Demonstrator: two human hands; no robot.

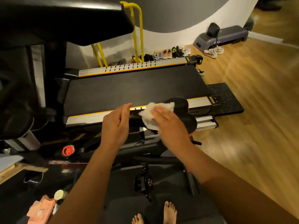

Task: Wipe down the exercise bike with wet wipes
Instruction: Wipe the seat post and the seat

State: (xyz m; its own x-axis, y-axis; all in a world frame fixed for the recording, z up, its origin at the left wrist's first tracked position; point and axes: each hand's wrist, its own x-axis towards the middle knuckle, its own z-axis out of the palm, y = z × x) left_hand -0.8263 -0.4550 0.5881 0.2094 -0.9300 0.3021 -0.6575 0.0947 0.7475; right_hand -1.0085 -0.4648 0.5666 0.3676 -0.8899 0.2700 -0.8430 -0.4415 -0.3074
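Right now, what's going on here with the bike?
A person is cleaning the exercise bike's black saddle. The right hand presses a white wet wipe flat on the saddle's top, fingers straight. The left hand is at the saddle's narrow front end, open; whether it touches is unclear. A treadmill stands just behind.
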